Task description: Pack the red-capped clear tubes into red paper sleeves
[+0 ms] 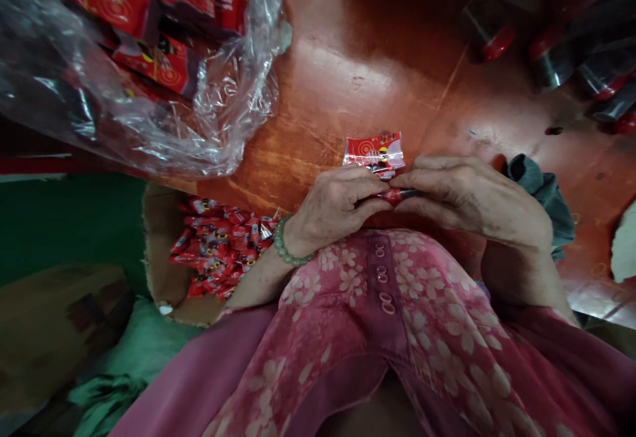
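My left hand (338,202) wears a green bead bracelet. Its thumb and fingers pinch the left part of a small red and dark item (395,195), near the table's front edge. On the item's other end, the fingers of my right hand (462,195) are closed. Fingers cover much of the item, so its shape is partly hidden. Just beyond my hands, flat red printed packets (372,150) lie on the reddish-brown table (322,102), the nearer ones partly behind my left fingers.
A clear plastic bag (233,112) of red packets fills the upper left. Below it stands a cardboard box (163,258) with many small red packets (223,242). Clear containers with red lids (499,43) lie upper right. A dark cloth (546,198) sits beside my right wrist.
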A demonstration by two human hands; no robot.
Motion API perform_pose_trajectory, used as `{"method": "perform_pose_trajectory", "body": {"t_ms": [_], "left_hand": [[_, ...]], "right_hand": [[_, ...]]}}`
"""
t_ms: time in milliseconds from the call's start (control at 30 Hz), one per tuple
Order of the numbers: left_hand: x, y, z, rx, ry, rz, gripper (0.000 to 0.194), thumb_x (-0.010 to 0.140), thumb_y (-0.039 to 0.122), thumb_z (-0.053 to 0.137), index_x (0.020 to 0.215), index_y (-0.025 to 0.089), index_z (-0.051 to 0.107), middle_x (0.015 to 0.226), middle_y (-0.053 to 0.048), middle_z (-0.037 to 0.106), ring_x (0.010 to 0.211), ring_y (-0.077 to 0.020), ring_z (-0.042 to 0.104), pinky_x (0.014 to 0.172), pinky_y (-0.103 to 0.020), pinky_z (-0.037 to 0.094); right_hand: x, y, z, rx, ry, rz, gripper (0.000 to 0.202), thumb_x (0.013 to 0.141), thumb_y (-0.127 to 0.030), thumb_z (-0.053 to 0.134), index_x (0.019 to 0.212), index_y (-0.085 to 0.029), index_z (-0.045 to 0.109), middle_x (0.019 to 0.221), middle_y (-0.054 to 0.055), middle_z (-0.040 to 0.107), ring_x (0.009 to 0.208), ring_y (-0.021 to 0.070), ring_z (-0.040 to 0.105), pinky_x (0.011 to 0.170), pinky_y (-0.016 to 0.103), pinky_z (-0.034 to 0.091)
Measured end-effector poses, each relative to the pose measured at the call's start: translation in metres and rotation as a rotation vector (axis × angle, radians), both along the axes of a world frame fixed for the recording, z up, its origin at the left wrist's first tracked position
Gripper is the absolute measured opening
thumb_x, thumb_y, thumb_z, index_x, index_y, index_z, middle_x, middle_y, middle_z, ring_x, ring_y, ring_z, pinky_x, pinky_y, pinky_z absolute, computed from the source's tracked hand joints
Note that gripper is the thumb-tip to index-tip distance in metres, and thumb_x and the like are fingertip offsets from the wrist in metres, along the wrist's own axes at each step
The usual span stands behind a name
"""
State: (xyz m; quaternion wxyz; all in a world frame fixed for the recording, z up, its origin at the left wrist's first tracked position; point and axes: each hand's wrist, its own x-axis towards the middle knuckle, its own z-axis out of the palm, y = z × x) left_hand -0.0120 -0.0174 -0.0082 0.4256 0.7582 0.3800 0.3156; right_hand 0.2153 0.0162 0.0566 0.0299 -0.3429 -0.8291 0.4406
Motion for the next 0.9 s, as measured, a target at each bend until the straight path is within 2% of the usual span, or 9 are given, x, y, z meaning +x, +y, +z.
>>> {"method": "perform_pose_trajectory", "body": {"t_ms": [133, 233, 367, 467, 600, 667, 733, 800, 900], "left_hand": [[-0.001, 0.003, 0.000, -0.114, -0.048, -0.041, 0.016, 0.092, 0.032, 0.071, 0.092, 0.018, 0.080, 0.084, -0.005, 0.078, 0.077, -0.0161, 0.072, 0.073, -0.027, 0.056], [0.001, 0.006, 0.003, -0.328, -0.153, -0.048, 0.017, 0.089, 0.033, 0.073, 0.090, 0.018, 0.081, 0.086, -0.005, 0.080, 0.075, -0.0163, 0.072, 0.072, -0.027, 0.055], [0.003, 0.009, 0.015, -0.640, -0.289, 0.025, 0.023, 0.083, 0.038, 0.080, 0.095, 0.018, 0.083, 0.094, -0.004, 0.081, 0.088, -0.0204, 0.075, 0.082, -0.029, 0.057], [0.001, 0.009, 0.023, -0.769, -0.402, 0.134, 0.037, 0.075, 0.040, 0.087, 0.104, 0.018, 0.081, 0.103, -0.006, 0.081, 0.098, -0.0237, 0.075, 0.089, -0.031, 0.058], [0.000, -0.002, 0.023, -0.893, -0.607, 0.236, 0.062, 0.067, 0.052, 0.092, 0.118, 0.021, 0.077, 0.112, -0.009, 0.079, 0.102, -0.0265, 0.076, 0.090, -0.035, 0.060], [0.005, -0.011, 0.019, -0.940, -0.719, 0.260, 0.064, 0.062, 0.054, 0.095, 0.114, 0.021, 0.078, 0.109, -0.010, 0.080, 0.103, -0.0275, 0.076, 0.092, -0.038, 0.061], [0.014, -0.019, 0.015, -0.961, -0.794, 0.311, 0.055, 0.061, 0.054, 0.095, 0.101, 0.020, 0.080, 0.098, -0.008, 0.080, 0.098, -0.0256, 0.077, 0.095, -0.039, 0.060], [0.025, -0.024, 0.013, -0.964, -0.828, 0.388, 0.047, 0.061, 0.054, 0.095, 0.089, 0.019, 0.079, 0.087, -0.005, 0.079, 0.091, -0.0216, 0.077, 0.097, -0.038, 0.060], [0.040, -0.022, 0.013, -0.965, -0.881, 0.501, 0.040, 0.062, 0.052, 0.095, 0.077, 0.019, 0.077, 0.078, -0.001, 0.077, 0.081, -0.0157, 0.074, 0.094, -0.034, 0.060]], "right_hand": [[-0.001, 0.002, -0.005, -0.043, 0.131, -0.032, 0.026, 0.102, -0.029, 0.059, 0.123, -0.024, 0.074, 0.116, 0.007, 0.077, 0.102, 0.0245, 0.074, 0.088, 0.036, 0.058], [0.001, 0.000, -0.011, -0.073, 0.230, -0.086, 0.024, 0.101, -0.035, 0.062, 0.119, -0.025, 0.076, 0.110, 0.005, 0.078, 0.095, 0.0220, 0.074, 0.087, 0.034, 0.058], [0.001, -0.008, -0.019, -0.078, 0.347, -0.282, 0.019, 0.095, -0.035, 0.072, 0.110, -0.024, 0.078, 0.102, 0.003, 0.078, 0.086, 0.0190, 0.073, 0.079, 0.032, 0.058], [-0.003, -0.015, -0.025, -0.133, 0.385, -0.447, 0.020, 0.091, -0.041, 0.076, 0.099, -0.023, 0.079, 0.090, 0.001, 0.076, 0.075, 0.0169, 0.070, 0.071, 0.031, 0.057], [-0.010, -0.025, -0.033, -0.234, 0.446, -0.648, 0.024, 0.086, -0.045, 0.080, 0.094, -0.023, 0.079, 0.089, 0.001, 0.076, 0.076, 0.0171, 0.070, 0.074, 0.033, 0.060], [-0.015, -0.030, -0.038, -0.295, 0.527, -0.791, 0.025, 0.084, -0.046, 0.082, 0.093, -0.023, 0.078, 0.088, 0.000, 0.076, 0.076, 0.0163, 0.070, 0.073, 0.033, 0.062], [-0.020, -0.034, -0.043, -0.354, 0.617, -0.909, 0.025, 0.082, -0.046, 0.083, 0.093, -0.024, 0.077, 0.088, -0.001, 0.076, 0.073, 0.0148, 0.070, 0.071, 0.032, 0.063], [-0.026, -0.035, -0.048, -0.378, 0.675, -0.961, 0.027, 0.081, -0.047, 0.084, 0.092, -0.024, 0.075, 0.088, -0.002, 0.076, 0.072, 0.0136, 0.069, 0.070, 0.030, 0.063], [-0.034, -0.033, -0.052, -0.304, 0.678, -0.985, 0.029, 0.083, -0.050, 0.082, 0.093, -0.024, 0.074, 0.089, -0.002, 0.075, 0.072, 0.0130, 0.068, 0.070, 0.029, 0.062]]}}
